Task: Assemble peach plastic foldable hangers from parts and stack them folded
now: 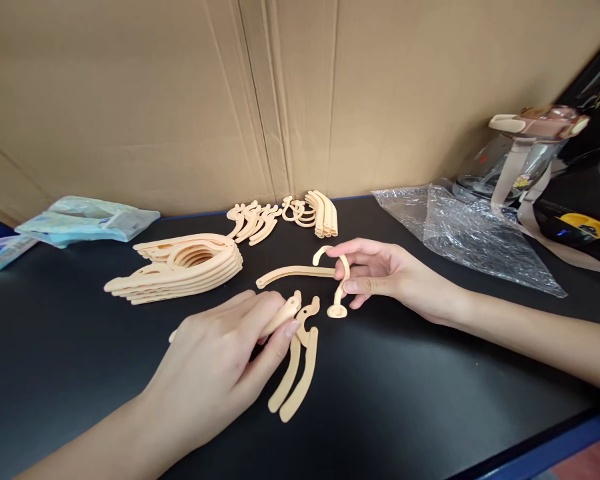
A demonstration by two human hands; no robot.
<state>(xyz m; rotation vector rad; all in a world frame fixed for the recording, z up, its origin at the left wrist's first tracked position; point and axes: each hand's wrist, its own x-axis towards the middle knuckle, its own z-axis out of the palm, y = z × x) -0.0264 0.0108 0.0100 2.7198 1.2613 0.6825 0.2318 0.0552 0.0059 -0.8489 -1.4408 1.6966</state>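
Observation:
My left hand (215, 347) is closed round a cream plastic hanger arm (286, 312), whose holed end sticks out past the thumb. Most of that piece is hidden under the fingers. A cream hanger hook (338, 311) with a round base is pinched upright between the thumb and fingers of my right hand (387, 270). Behind the hook, a long curved hanger arm (295, 271) reaches left from those fingers; whether they grip it, I cannot tell. Just right of my left hand, slim curved hanger pieces (303, 383) lie overlapping on the black table (405, 407).
A stack of cream hangers (180, 287) lies left. At the back are small curved pieces (255, 223), loose hooks (300, 212) and a bundle of arms (324, 213) before a cardboard wall (155, 100). Soft packs (87, 220) lie left; clear plastic (480, 243) and a bottle (525, 160) right.

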